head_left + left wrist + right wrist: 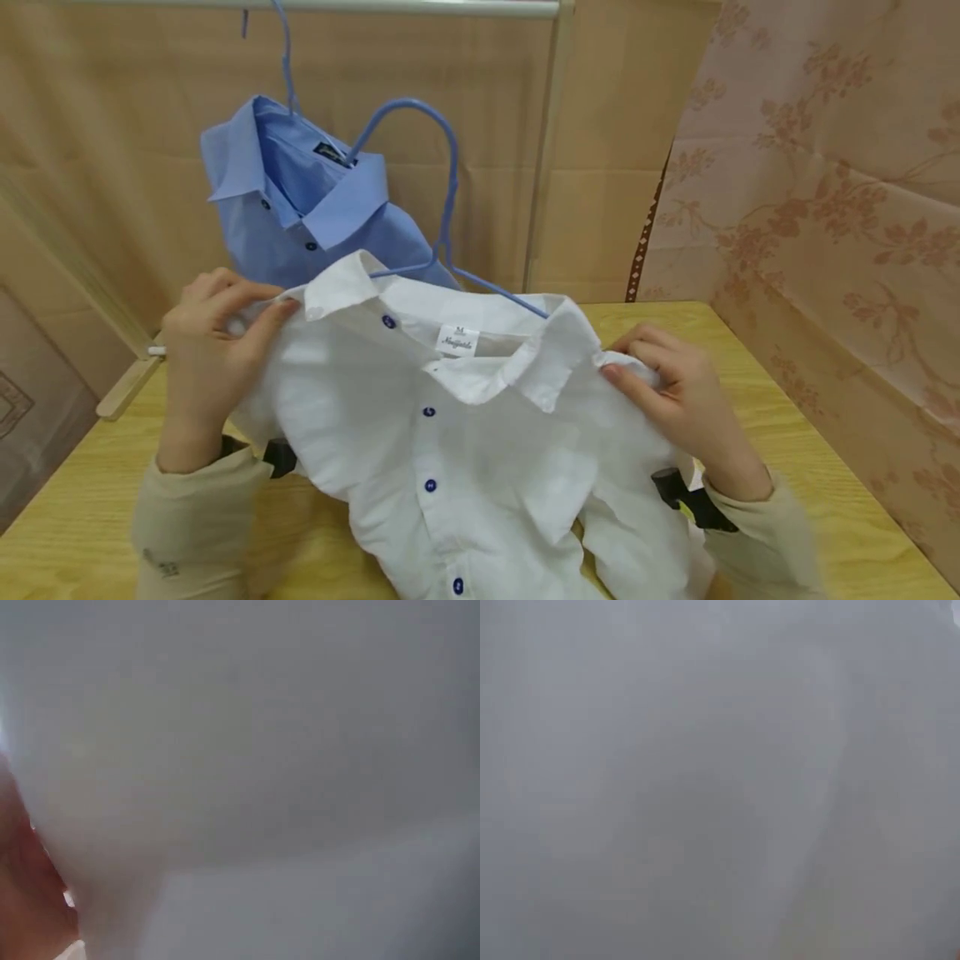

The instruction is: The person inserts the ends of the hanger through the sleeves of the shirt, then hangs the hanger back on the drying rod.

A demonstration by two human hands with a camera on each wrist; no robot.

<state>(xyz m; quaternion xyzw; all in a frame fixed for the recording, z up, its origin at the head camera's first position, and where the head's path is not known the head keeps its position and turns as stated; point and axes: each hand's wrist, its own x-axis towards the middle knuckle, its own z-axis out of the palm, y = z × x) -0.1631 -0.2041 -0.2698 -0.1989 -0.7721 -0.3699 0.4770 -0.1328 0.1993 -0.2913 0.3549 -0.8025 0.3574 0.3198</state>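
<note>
A white shirt (360, 392) with dark blue buttons is held up by its shoulders over the table. My left hand (217, 342) pinches the shoulder on the left between thumb and fingers. On the other side my right hand (682, 392) pinches the opposite shoulder. Inside the collar sits a blue hanger (452, 192), its hook rising above the neckline; its arm ends are hidden in the cloth. Blurred white cloth fills both wrist views, with a bit of the left hand at the left edge of the left wrist view.
Behind the white shirt, a blue shirt (251, 242) hangs on another blue hanger (287, 62). A rail (450, 8) on a stand crosses the top. Below lies a wooden table (675, 321). A floral curtain (840, 208) borders the right side.
</note>
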